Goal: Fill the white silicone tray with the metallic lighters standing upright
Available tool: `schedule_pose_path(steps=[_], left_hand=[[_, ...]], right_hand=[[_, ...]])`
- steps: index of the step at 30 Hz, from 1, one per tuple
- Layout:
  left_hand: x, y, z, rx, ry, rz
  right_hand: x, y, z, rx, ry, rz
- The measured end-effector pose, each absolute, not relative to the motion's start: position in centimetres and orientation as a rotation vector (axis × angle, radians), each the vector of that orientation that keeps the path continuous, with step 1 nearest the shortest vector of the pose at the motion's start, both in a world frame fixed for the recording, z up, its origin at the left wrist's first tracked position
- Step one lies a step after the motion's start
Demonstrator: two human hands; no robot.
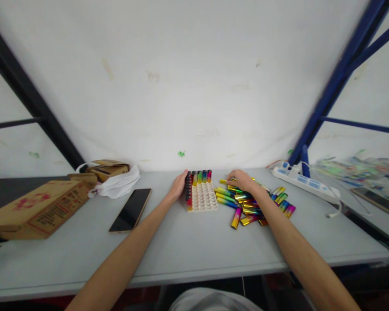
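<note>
A white tray with rows of round holes lies at the middle of the table. Upright lighters with black tops fill its left column, and several colourful ones stand along its back row. Against the tray's left side rests my left hand, its fingers partly hidden behind the lighters. Right of the tray is a loose pile of shiny multicoloured lighters. My right hand reaches over the back of this pile, fingers bent down at a yellow one; whether it is gripped cannot be made out.
A black phone lies left of my left forearm. Farther left are a cardboard box, a smaller box and a white plastic bag. At the right are a white power strip, another phone and blue shelf posts.
</note>
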State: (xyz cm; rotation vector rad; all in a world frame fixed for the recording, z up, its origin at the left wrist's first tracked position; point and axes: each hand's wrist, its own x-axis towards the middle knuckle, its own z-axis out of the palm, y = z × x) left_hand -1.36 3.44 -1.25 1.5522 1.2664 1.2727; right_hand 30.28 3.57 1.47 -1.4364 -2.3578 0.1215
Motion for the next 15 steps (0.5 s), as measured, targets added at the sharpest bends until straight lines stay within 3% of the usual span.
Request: schedule_pose_path(steps=[9,15], left_hand=[[-1.2,3.3,-0.9,1.550,1.250,1.272],[-1.2,3.2,-0.9,1.538,1.273,1.263]], right_hand=[[27.7,0.9,3.8,-1.233,-1.937,0.274],[24.3,-0.5,3.5,-1.113,-1.614,0.734]])
